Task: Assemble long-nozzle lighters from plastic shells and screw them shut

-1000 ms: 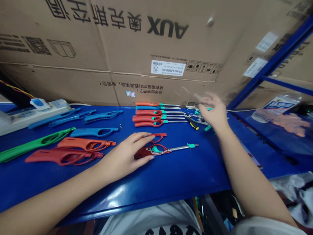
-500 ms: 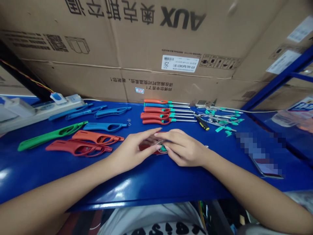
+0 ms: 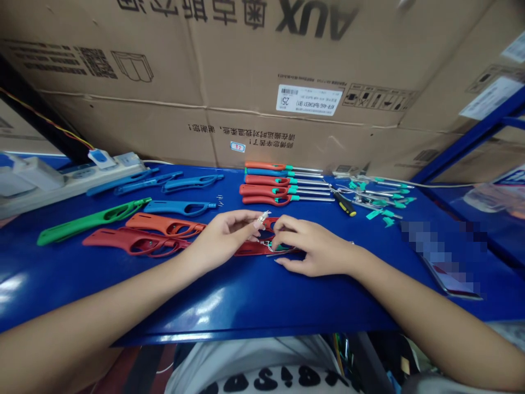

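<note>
My left hand pinches a small shiny, partly clear piece between thumb and fingertips, raised just over the work. Below it lies a red lighter half-shell on the blue table, with a green part and thin pale wires in it. My right hand arches over the right end of that shell. Its fingers are bent but apart, the fingertips close to the wires and green part; whether they touch is unclear. Behind the hands shows another red shell piece, partly covered.
Loose blue, green, orange and red handle shells lie on the left. Assembled long-nosed lighters are lined up at the back. To the right are a screwdriver, green-ended metal tubes and a blurred-out phone. A power strip stands back left.
My hands have moved apart from their shared hold over the shell. The left has lifted the small shiny piece; the right has loosened its fingers, uncovering the green part and wires.
</note>
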A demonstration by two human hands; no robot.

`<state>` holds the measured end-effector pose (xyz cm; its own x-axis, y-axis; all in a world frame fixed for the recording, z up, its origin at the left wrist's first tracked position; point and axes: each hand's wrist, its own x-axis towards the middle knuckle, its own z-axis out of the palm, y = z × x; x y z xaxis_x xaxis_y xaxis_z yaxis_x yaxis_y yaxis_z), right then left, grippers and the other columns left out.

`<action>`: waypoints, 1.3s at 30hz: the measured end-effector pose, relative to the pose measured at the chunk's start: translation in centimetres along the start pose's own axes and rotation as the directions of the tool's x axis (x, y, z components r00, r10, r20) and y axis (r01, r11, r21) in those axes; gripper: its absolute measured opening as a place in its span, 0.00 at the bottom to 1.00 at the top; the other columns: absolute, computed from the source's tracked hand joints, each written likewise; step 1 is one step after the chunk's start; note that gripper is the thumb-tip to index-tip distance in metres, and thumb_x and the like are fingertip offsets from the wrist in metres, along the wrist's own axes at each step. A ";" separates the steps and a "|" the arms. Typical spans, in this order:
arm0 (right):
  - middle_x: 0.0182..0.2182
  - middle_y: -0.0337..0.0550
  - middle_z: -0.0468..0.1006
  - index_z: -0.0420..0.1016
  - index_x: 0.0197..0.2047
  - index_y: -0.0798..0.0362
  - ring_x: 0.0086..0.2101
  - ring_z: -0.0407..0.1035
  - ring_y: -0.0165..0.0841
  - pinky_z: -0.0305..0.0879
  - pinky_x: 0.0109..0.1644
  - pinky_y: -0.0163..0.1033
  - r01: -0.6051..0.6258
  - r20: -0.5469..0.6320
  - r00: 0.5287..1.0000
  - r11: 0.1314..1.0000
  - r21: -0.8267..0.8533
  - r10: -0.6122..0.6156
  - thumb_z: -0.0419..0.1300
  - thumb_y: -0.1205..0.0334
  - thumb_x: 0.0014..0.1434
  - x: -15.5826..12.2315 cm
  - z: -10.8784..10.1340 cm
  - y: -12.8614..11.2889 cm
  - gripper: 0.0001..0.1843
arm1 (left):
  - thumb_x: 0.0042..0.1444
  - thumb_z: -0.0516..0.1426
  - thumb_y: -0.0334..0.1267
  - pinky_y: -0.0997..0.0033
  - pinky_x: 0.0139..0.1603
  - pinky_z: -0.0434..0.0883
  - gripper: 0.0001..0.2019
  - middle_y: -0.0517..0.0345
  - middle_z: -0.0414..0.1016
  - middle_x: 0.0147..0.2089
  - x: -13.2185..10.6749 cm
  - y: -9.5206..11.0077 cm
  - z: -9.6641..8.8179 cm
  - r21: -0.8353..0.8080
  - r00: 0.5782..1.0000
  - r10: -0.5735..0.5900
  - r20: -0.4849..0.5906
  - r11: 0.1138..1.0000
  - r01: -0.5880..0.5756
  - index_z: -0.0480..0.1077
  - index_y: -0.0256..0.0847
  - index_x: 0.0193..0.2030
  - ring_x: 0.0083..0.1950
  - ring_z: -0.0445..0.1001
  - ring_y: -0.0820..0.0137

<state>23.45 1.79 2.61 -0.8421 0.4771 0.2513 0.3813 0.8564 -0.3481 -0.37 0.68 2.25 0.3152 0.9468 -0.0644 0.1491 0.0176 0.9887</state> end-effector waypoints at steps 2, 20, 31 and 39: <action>0.46 0.47 0.73 0.75 0.45 0.53 0.40 0.70 0.34 0.69 0.44 0.40 0.030 0.063 0.998 0.998 -0.052 -0.027 0.60 0.63 0.65 0.1 0.3 0.1 0.07 | 0.57 0.64 0.50 0.60 0.50 0.77 0.21 0.49 0.81 0.51 0.1 -0.1 0.0 -0.020 1.000 -0.010 0.004 1.000 0.010 0.76 0.38 0.52 0.48 0.80 0.62; 0.19 0.33 0.74 0.70 0.40 0.54 0.18 0.68 0.25 0.68 0.20 0.29 -0.423 0.167 0.833 0.414 0.806 0.527 0.67 0.54 0.58 1.0 1.3 1.2 0.15 | 0.60 0.59 0.46 0.69 0.39 0.69 0.13 0.60 0.71 0.38 0.1 -0.8 0.0 0.060 0.987 0.031 0.158 0.997 -0.041 0.64 0.41 0.44 0.35 0.69 0.72; 0.29 0.36 0.75 0.74 0.50 0.55 0.21 0.69 0.23 0.72 0.22 0.29 -0.263 0.007 0.911 0.566 0.781 0.413 0.64 0.58 0.62 0.5 2.0 1.6 0.15 | 0.67 0.51 0.49 0.68 0.46 0.69 0.15 0.58 0.73 0.34 -0.4 0.5 0.2 0.293 0.989 0.029 0.146 0.953 -0.071 0.70 0.40 0.37 0.41 0.72 0.65; 0.33 0.37 0.75 0.73 0.60 0.52 0.22 0.70 0.22 0.71 0.24 0.28 -0.215 -0.042 0.938 0.671 0.710 0.344 0.61 0.61 0.65 0.4 2.1 1.7 0.20 | 0.66 0.50 0.51 0.71 0.37 0.66 0.18 0.59 0.73 0.32 -0.4 0.6 0.2 0.331 0.992 0.028 0.126 0.941 -0.068 0.73 0.39 0.40 0.35 0.68 0.67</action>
<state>22.94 3.05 0.26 -0.6428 0.7504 0.1536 0.1657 0.3319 -0.9286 -0.27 0.27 2.84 0.4351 0.8988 -0.0537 0.4291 -0.1546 0.8899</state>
